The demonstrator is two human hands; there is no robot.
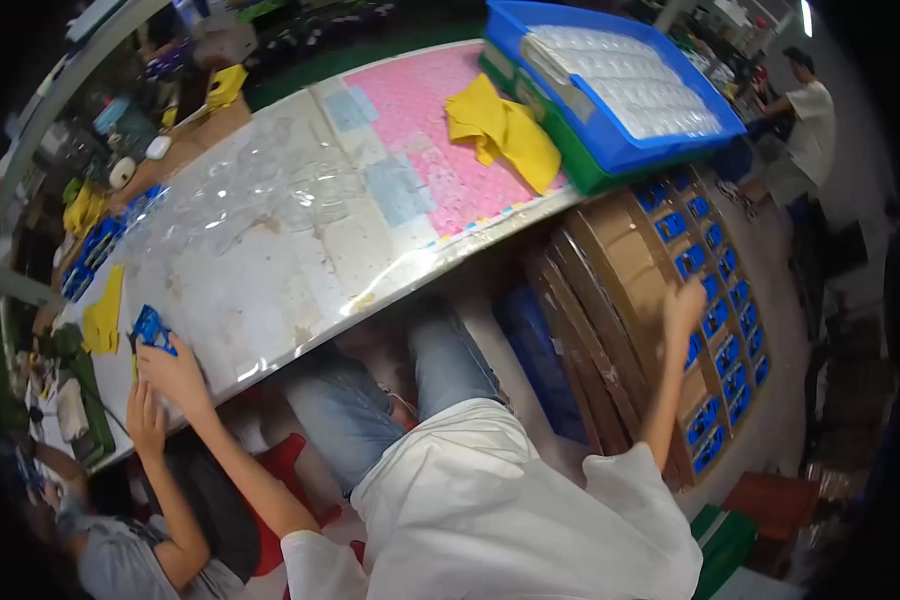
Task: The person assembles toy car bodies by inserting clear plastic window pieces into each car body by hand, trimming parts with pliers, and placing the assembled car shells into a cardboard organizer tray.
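Observation:
My left hand (173, 372) is at the table's near left edge, its fingers closed round a small blue plastic part (152, 330) with dark areas. Close beside it is the hand (146, 420) of a person sitting to my left. Out to the right, my right hand (682, 312) is over a divided cardboard tray (620, 262) that holds rows of similar blue parts (727, 352). Motion smears its fingers, so whether it grips one of them does not show.
The white worktable (240, 270) has clear plastic sheeting and a pink sheet (420, 90) on it. A yellow cloth (505, 130) lies beside stacked blue and green crates (610, 150) with clear packs. More blue parts (105, 245) line the far left edge. Another person (810, 120) stands back right.

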